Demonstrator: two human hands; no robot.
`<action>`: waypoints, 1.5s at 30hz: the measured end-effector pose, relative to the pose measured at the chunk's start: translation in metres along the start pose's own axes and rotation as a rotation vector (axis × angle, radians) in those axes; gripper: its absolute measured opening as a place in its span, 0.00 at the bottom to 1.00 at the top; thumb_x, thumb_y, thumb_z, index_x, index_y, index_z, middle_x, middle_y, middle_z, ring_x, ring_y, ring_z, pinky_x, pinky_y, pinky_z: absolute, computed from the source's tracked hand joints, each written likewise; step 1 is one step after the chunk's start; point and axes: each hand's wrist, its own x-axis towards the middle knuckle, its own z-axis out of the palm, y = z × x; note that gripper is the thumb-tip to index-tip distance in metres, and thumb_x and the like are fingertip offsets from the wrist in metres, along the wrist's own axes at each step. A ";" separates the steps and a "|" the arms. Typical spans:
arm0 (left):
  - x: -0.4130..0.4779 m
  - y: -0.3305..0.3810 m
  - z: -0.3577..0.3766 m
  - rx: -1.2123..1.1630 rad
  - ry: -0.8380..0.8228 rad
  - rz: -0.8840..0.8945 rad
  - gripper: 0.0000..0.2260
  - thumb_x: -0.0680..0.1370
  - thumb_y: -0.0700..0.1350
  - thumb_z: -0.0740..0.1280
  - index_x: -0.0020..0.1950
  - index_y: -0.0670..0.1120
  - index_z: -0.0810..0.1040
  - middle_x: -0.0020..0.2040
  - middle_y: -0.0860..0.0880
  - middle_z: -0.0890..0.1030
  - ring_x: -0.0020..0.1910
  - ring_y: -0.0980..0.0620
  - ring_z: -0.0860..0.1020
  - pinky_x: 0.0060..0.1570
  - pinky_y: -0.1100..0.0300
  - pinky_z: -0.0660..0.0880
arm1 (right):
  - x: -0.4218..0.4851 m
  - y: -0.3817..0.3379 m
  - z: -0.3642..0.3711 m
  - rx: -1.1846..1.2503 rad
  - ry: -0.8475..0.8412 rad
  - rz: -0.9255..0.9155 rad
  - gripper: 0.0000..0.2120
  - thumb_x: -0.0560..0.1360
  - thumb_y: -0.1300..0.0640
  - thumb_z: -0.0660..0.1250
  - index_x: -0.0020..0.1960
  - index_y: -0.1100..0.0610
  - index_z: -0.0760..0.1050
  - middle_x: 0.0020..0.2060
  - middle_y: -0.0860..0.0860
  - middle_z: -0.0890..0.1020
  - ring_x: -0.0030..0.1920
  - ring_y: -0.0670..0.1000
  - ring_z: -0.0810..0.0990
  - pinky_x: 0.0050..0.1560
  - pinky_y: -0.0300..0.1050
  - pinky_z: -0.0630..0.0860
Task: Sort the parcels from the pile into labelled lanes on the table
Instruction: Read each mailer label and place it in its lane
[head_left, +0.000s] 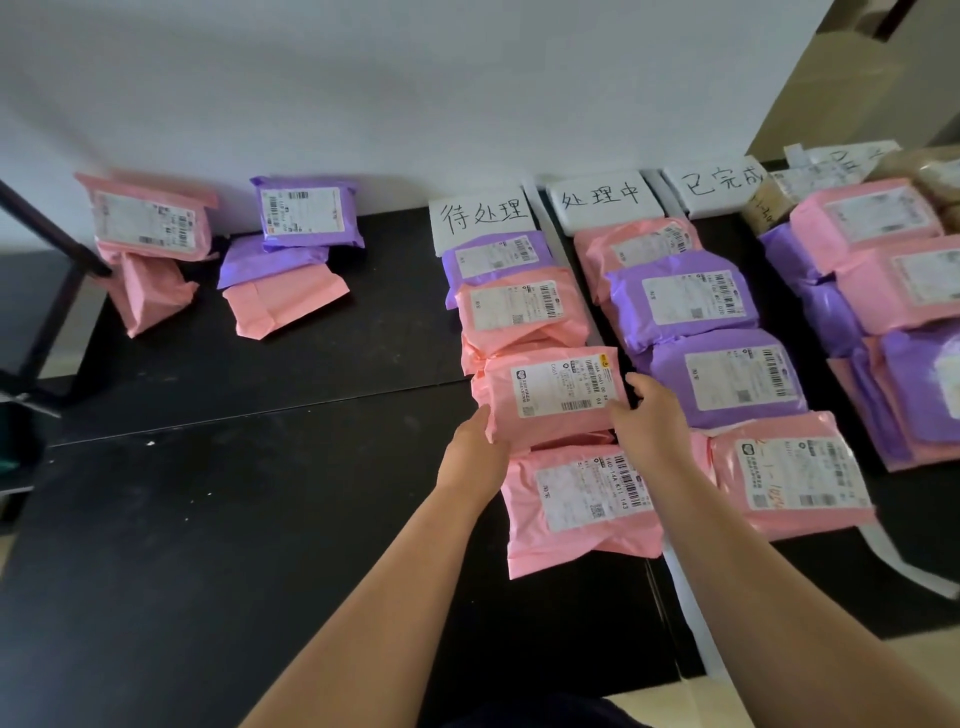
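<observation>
Mostly done: the labelled lanes (480, 218) look full, left hand (475, 449) and right hand (649, 415) grip a pink parcel (550, 395) in the leftmost lane, and a small pile (291, 244) waits on the counter's (234, 519) left

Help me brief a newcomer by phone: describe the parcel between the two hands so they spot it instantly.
On the black table, find the lane under the leftmost sign, 待处理. Four parcels run toward the viewer; the pink parcel is third from the sign, held by the left hand and right hand. Unlike its pink neighbours, its label has a yellow corner mark.
</observation>
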 end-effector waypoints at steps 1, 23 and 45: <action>-0.002 0.000 -0.003 -0.005 0.013 -0.003 0.19 0.82 0.41 0.57 0.73 0.49 0.68 0.68 0.47 0.76 0.57 0.48 0.78 0.40 0.65 0.71 | -0.002 -0.002 0.001 0.000 0.027 -0.018 0.15 0.77 0.63 0.64 0.63 0.57 0.77 0.56 0.54 0.82 0.48 0.54 0.78 0.38 0.43 0.69; -0.015 -0.136 -0.230 0.001 0.257 0.027 0.23 0.83 0.46 0.60 0.79 0.51 0.61 0.77 0.49 0.65 0.70 0.49 0.70 0.62 0.56 0.70 | -0.118 -0.180 0.165 -0.045 -0.188 -0.147 0.18 0.80 0.57 0.66 0.69 0.51 0.73 0.66 0.49 0.77 0.65 0.51 0.77 0.63 0.43 0.73; 0.169 -0.097 -0.353 0.037 0.272 0.068 0.23 0.83 0.43 0.59 0.78 0.49 0.61 0.75 0.46 0.67 0.70 0.44 0.71 0.61 0.56 0.68 | 0.036 -0.327 0.248 -0.137 -0.185 -0.272 0.22 0.80 0.55 0.65 0.74 0.54 0.68 0.66 0.51 0.77 0.63 0.52 0.77 0.54 0.42 0.70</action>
